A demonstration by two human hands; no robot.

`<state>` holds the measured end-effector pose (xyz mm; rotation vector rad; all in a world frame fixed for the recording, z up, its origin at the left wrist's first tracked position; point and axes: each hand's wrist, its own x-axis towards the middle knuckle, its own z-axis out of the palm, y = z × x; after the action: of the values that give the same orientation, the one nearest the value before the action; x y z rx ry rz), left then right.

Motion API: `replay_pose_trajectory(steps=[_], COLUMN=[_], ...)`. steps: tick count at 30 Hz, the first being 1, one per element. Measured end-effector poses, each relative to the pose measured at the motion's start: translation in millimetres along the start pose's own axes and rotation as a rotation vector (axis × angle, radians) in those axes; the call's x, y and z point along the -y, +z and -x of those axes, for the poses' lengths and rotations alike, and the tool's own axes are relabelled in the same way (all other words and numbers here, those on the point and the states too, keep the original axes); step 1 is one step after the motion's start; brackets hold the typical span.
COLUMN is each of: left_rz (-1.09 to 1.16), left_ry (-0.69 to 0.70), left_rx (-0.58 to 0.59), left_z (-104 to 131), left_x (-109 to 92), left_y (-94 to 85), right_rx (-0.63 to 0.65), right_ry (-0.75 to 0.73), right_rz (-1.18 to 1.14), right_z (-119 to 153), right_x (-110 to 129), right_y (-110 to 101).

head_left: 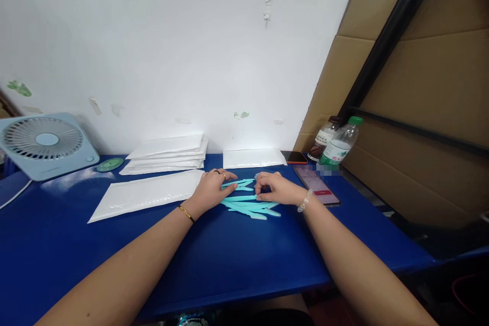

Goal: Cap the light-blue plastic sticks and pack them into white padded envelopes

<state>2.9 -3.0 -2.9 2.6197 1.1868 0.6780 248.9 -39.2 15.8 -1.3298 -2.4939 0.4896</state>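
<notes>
Several thin turquoise strips (248, 206) lie in a loose pile on the blue table, between and just below my hands. My left hand (214, 186) rests at the pile's left end, fingers curved over the upper strips, thumb and fingers apart. At the right end of the upper strips is my right hand (269, 187), its fingers curled in and the thumb close to the forefinger, at the tip of a turquoise strip. A white padded envelope (145, 193) lies flat to the left, its right end beside my left hand.
White envelopes (168, 155) are stacked at the back, with another white packet (252, 158) against the wall. A fan (48, 140) and green disc (110, 164) stand left. Two phones, one lit (315, 183), and two bottles (340, 145) are right, near cardboard (431, 102).
</notes>
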Motion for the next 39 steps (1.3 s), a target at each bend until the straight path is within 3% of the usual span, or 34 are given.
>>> replay_pose_trajectory(steps=[7, 11, 17, 20, 25, 27, 31, 35, 39], left_rz=[-0.061, -0.079, -0.116, -0.096, -0.096, -0.095, -0.034, -0.023, -0.025], left_ry=[0.132, 0.061, -0.079, -0.103, -0.051, -0.047, 0.024, 0.102, 0.080], left_rx=[0.120, 0.056, 0.010, 0.004, 0.057, 0.029, -0.013, 0.076, 0.117], left_z=[2, -1, -3, -3, -2, -1, 2, 3, 2], left_x=[-16, -13, 3, 8, 6, 3, -8, -17, -18], left_y=[4.1, 1.7, -4.9, -1.3, 2.2, 0.7, -2.2, -0.1, 1.4], right_rx=[-0.100, -0.163, -0.279, -0.233, 0.001, 0.035, -0.023, -0.059, -0.159], right_ry=[-0.020, -0.010, 0.091, 0.062, 0.025, 0.007, 0.002, 0.022, 0.061], right_rz=[-0.033, -0.202, -0.210, -0.157, -0.049, -0.029, -0.001, -0.088, -0.240], right_z=[-3, -5, -5, -1, 5, 5, 2, 1, -2], right_x=[4, -3, -24, -25, -14, -10, -6, -2, 0], right_y=[6, 5, 2, 0, -4, -4, -2, 1, 6])
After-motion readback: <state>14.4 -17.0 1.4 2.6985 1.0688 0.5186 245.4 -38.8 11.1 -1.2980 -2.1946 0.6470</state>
